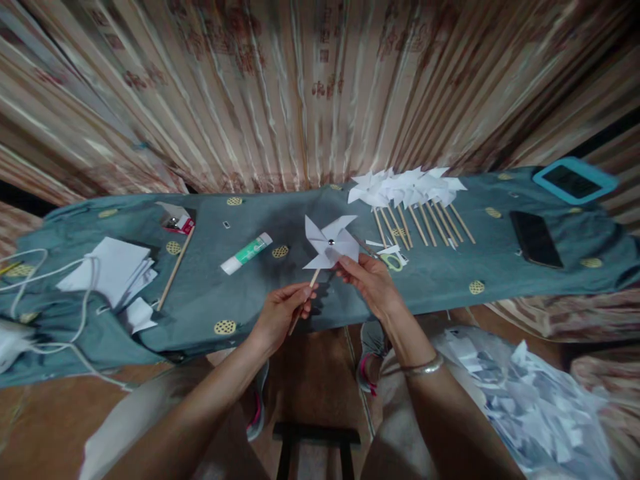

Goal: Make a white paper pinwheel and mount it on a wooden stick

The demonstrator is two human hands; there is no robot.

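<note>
A white paper pinwheel [320,252] with a shiny pin at its centre is held up over the near side of the cloth-covered table. Its thin wooden stick is pinched in my left hand [285,311], the lower end poking out below the fingers. With thumb and fingers, my right hand [373,280] grips the pinwheel's lower right blade. Just behind that hand lie green-handled scissors [393,262], partly hidden, with paper scraps around them. To the left rests a glue stick [247,253] with a green label.
Several finished pinwheels [407,187] lie in a row at back right. A phone [537,239] and a blue-framed tablet [575,180] are further right. On the left are a paper stack [113,270], a loose stick [176,267], a small red box [176,219] and white cables [83,327]. A bag of paper pieces [535,400] stands below right.
</note>
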